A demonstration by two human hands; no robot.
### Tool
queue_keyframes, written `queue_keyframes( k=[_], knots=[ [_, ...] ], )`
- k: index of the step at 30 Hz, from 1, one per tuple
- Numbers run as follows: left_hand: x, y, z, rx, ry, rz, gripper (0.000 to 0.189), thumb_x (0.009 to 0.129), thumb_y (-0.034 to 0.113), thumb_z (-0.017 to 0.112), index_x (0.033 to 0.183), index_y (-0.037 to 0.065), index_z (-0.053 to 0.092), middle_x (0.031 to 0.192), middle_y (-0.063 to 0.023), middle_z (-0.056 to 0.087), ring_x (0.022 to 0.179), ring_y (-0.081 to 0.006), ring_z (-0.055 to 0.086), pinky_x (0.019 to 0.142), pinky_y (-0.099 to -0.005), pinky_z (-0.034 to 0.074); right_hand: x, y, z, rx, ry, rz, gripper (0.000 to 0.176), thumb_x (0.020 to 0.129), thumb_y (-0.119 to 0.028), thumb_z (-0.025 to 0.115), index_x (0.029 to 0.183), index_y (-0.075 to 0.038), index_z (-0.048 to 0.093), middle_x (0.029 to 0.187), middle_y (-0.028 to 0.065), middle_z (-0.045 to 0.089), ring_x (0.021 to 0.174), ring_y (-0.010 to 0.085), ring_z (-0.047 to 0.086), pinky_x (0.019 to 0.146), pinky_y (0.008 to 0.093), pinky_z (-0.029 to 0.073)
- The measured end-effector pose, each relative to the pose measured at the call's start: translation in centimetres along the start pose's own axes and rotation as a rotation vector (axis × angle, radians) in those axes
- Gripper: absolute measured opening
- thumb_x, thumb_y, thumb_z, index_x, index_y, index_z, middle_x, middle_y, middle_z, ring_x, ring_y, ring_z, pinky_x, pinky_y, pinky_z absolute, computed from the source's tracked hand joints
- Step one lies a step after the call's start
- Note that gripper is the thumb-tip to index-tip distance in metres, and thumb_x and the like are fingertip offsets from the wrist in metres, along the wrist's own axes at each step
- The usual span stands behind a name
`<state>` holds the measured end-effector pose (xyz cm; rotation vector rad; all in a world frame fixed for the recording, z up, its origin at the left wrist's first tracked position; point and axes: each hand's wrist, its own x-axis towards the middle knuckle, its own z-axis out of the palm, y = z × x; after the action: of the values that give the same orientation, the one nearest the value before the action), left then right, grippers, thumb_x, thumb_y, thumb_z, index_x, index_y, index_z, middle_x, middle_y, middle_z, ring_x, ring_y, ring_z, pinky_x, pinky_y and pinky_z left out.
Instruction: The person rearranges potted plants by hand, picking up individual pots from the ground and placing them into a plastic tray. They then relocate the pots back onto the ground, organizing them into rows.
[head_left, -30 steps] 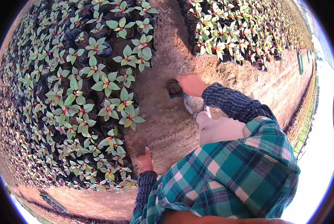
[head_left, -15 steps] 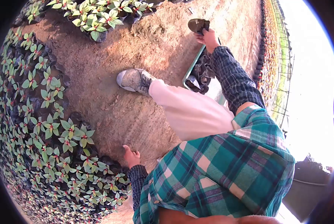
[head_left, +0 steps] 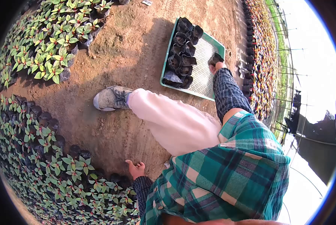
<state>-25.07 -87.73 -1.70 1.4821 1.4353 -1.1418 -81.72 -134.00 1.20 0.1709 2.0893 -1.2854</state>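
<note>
My right hand grips a black nursery bag over the right end of the green-rimmed tray. Its fingers are partly hidden by the bag and the sleeve. Several more black nursery bags stand close together along the tray's left side, one of them lying tilted at the near corner. My left hand hangs low over the soil beside the bed of potted seedlings, thumb apart from loosely curled fingers and nothing in it.
More potted seedlings stand at the upper left. A shoe rests on the bare soil path between the plants and the tray. Beyond the tray runs a row of black pots with reddish and yellow plants.
My right hand has brought the bag rightward and down, over the tray's mesh floor. The view has shifted, so the whole tray now shows. My left hand stays low, still empty.
</note>
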Motion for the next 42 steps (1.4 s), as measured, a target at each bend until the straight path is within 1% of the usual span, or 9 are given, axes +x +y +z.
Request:
queue_keyframes(
  k=[5,10,13,22,26,29,31,38,42],
  knots=[
    [0.7,0.5,-0.1,-0.043,0.024,-0.033,0.056,0.076,0.047,0.080,0.116,0.019,0.053,0.086,0.0021,0.029,0.072,-0.0136,0.032,0.082,-0.0348,0.040,-3.0,3.8,-2.5,-0.621,-0.324,0.224,0.025,0.099,-0.023,0.045,0.111,-0.004,0.056,0.085,0.0119,0.067,0.070,0.0262,0.068,0.061,0.0435,0.060],
    [1.3,0.3,-0.6,-0.050,-0.055,-0.026,0.059,0.072,0.045,0.084,0.116,0.020,0.054,0.087,0.0033,0.030,0.077,-0.0132,0.033,0.082,-0.0354,0.040,-3.3,6.7,-5.8,-1.613,-0.801,-0.332,0.025,0.097,-0.023,0.051,0.119,-0.011,0.056,0.092,0.0082,0.067,0.069,0.0229,0.068,0.060,0.0388,0.060],
    [1.0,0.3,-0.4,-0.046,-0.027,-0.022,0.059,0.070,0.046,0.084,0.114,0.019,0.054,0.088,0.0033,0.031,0.076,-0.0133,0.033,0.081,-0.0354,0.040,-6.8,8.2,-5.4,-1.495,-0.920,-0.434,0.022,0.095,-0.011,0.051,0.115,-0.008,0.060,0.084,0.0097,0.069,0.060,0.0200,0.069,0.049,0.0331,0.059],
    [1.2,0.1,-0.3,-0.042,-0.008,-0.005,0.060,0.074,0.047,0.081,0.118,0.020,0.052,0.083,0.0014,0.032,0.070,-0.0146,0.032,0.078,-0.0369,0.040,-12.8,9.7,-8.2,-0.603,-0.673,0.323,0.040,0.097,-0.044,0.051,0.095,-0.005,0.055,0.073,0.0030,0.056,0.062,0.0174,0.058,0.062,0.0362,0.054],
    [1.6,0.1,-0.3,-0.064,0.008,-0.023,0.052,0.080,0.047,0.076,0.114,0.018,0.051,0.082,0.0005,0.030,0.069,-0.0150,0.031,0.076,-0.0382,0.040,-13.4,14.8,-10.4,-0.491,-0.571,0.706,0.054,0.098,-0.050,0.041,0.104,0.002,0.051,0.093,0.0191,0.060,0.081,0.0292,0.060,0.072,0.0461,0.051],
    [1.2,0.0,0.0,-0.053,0.001,-0.017,0.053,0.080,0.048,0.076,0.115,0.018,0.050,0.083,0.0008,0.028,0.070,-0.0153,0.031,0.077,-0.0383,0.041,-4.7,25.2,-7.7,-0.300,-0.515,0.304,0.061,0.097,-0.050,0.041,0.122,0.006,0.046,0.124,0.0311,0.051,0.113,0.0402,0.054,0.095,0.0593,0.046],
    [1.3,-0.2,0.0,-0.091,-0.017,-0.027,0.054,0.079,0.049,0.076,0.115,0.018,0.050,0.085,0.0010,0.028,0.073,-0.0152,0.032,0.076,-0.0382,0.041,-15.4,19.2,-2.6,0.412,-0.473,0.626,0.043,0.097,-0.036,0.047,0.123,-0.003,0.050,0.128,0.0234,0.053,0.117,0.0397,0.052,0.097,0.0592,0.046],
    [4.1,0.0,-1.4,-0.042,-0.060,-0.015,0.056,0.078,0.048,0.077,0.118,0.020,0.051,0.092,-0.0006,0.037,0.078,-0.0163,0.037,0.079,-0.0403,0.043,-17.8,13.5,3.4,0.199,-0.534,0.362,0.039,0.098,-0.027,0.043,0.123,0.000,0.053,0.121,0.0223,0.057,0.112,0.0406,0.056,0.085,0.0456,0.057],
    [3.2,0.2,-0.8,-0.052,-0.023,-0.045,0.052,0.079,0.048,0.076,0.117,0.021,0.052,0.094,-0.0001,0.040,0.077,-0.0163,0.037,0.079,-0.0407,0.043,-12.6,7.1,9.0,0.363,-0.577,0.394,0.065,0.096,-0.037,0.041,0.140,0.009,0.024,0.141,0.0310,0.033,0.129,0.0478,0.036,0.094,0.0436,0.054]
  ],
)
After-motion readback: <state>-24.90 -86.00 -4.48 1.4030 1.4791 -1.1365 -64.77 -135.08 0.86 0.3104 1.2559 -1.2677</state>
